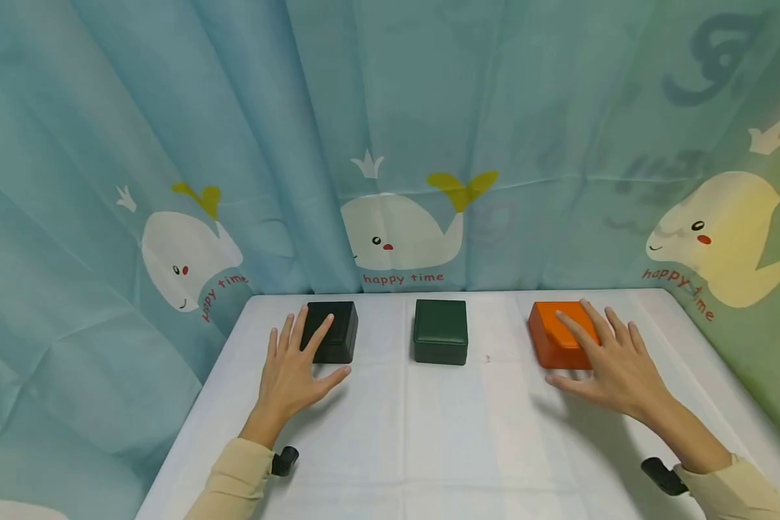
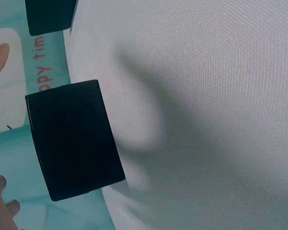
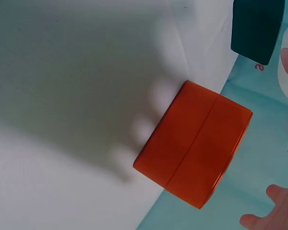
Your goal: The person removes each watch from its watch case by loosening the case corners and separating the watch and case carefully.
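Three small boxes stand in a row on the white cloth: a black box (image 1: 342, 339) at left, a dark green box (image 1: 440, 332) in the middle and an orange box (image 1: 551, 339) at right. Above the near left side of the black box (image 2: 74, 139), my left hand (image 1: 292, 375) spreads its fingers and holds nothing. My right hand (image 1: 624, 372) reaches over the orange box (image 3: 192, 143), fingers apart, hiding part of its lid; a seam runs round the box's side. Both hands cast shadows on the cloth. The left wrist view shows the green box (image 2: 50, 17) beyond the black one.
A white-covered table (image 1: 429, 433) carries the boxes. Behind it hangs a blue-green curtain (image 1: 286, 87) printed with whales, meeting the table's far edge and running along both sides. Each wrist wears a small black device, one of them a wrist camera (image 1: 285, 461) by the left sleeve.
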`<state>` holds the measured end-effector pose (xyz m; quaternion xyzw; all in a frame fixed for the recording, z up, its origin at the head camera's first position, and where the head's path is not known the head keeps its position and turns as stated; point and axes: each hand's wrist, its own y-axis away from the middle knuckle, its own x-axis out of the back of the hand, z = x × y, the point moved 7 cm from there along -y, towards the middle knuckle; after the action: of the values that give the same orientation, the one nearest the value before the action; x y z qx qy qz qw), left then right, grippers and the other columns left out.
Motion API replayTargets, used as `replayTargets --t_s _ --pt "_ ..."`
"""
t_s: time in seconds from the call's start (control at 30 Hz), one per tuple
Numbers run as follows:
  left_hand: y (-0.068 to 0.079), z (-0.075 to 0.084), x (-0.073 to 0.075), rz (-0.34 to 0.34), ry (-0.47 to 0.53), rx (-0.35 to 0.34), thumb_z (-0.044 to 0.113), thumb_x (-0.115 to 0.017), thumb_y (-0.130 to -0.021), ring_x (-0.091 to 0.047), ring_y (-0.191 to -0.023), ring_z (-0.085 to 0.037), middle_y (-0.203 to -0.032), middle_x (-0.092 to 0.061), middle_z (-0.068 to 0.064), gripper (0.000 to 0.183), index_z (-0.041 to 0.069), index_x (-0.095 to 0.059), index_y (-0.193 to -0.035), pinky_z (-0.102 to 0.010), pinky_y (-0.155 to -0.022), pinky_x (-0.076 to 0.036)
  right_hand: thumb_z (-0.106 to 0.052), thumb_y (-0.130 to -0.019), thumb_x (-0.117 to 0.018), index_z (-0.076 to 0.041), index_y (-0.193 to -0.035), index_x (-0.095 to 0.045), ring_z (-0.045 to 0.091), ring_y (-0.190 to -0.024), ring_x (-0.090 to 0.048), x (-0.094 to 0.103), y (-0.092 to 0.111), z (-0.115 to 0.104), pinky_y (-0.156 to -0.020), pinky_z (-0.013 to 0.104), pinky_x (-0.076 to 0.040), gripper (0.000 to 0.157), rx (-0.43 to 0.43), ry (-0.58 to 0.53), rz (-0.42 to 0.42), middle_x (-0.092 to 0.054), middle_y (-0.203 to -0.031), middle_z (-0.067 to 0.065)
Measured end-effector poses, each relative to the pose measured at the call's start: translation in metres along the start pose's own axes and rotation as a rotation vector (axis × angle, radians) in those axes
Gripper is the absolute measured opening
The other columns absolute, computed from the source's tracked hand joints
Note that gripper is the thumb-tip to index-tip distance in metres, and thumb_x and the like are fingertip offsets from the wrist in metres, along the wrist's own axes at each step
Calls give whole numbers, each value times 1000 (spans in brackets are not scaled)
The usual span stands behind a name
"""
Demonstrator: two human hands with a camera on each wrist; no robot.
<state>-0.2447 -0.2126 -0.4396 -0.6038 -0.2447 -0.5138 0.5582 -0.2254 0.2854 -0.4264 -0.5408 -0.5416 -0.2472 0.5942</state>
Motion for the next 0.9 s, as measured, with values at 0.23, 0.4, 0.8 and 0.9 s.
replayTargets --t_s 0.23,0.4,0.8,0.9 --pt "-2 8 1 7 11 -11 67 -73 -81 -23 -151 -48 -168 -21 -19 98 35 -29 -163 -72 -117 -16 -55 -70 -87 -18 -155 -43 61 -134 -32 10 -3 0 -108 78 -22 102 49 -9 13 -28 -162 22" --pt "-5 14 -1 -6 0 -16 68 -71 -82 -23 -151 -46 -168 -20 -18 98 36 -26 -164 -71 -118 -17 -52 -68 -89 -18 -155 -43 60 -131 -34 12 -3 2 -102 75 -29 104 92 -10 23 -30 -160 22" --pt "-16 36 -3 19 23 -81 68 -72 -82 -28 -149 -47 -167 -26 -17 95 33 -33 -162 -71 -116 -22 -52 -68 -91 -22 -156 -42 58 -132 -35 18 -4 9 -98 78 -31 106 105 -3 0 -29 -161 21" --pt "-20 45 -6 12 21 -96 67 -71 -83 -28 -149 -46 -167 -24 -16 94 33 -34 -162 -70 -116 -23 -51 -67 -92 -23 -156 -43 57 -131 -36 20 -5 10 -94 79 -34 105 116 -7 3 -31 -160 21"
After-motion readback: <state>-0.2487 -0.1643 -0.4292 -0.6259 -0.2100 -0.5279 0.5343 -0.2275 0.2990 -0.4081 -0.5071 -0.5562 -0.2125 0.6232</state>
